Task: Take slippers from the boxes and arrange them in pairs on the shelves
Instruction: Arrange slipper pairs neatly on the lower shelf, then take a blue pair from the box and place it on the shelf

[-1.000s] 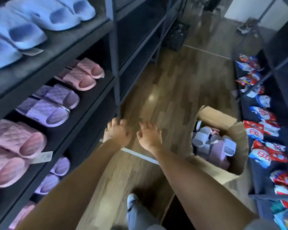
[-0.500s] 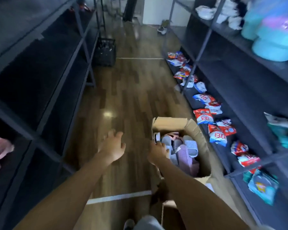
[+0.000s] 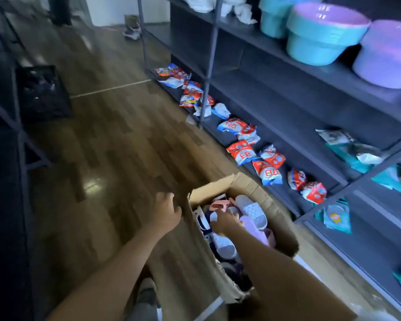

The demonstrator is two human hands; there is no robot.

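An open cardboard box (image 3: pixel 276 218) stands on the wooden floor, filled with several slippers in white, lilac and pink. A white slipper (image 3: pixel 252 210) and a lilac slipper (image 3: pixel 252 228) lie on top. My right hand (image 3: pixel 225 222) reaches down into the box among the slippers; its fingertips are hidden, so its hold is unclear. My left hand (image 3: pixel 166 210) hovers over the floor just left of the box rim, fingers loosely spread and holding nothing. The dark shelves (image 3: pixel 7 135) on the left show no slippers in this view.
A dark shelving unit (image 3: pixel 287 107) on the right carries red and blue packets (image 3: pixel 241 151) on its lowest board, teal and purple basins (image 3: pixel 322 35) higher up. A black crate (image 3: pixel 42 93) sits on the floor at the left. My foot (image 3: pixel 146 295) is below.
The view has swung right, away from the slipper shelves toward the box. My right hand has gone from above the floor down into the box; my left hand has followed to the box's rim.
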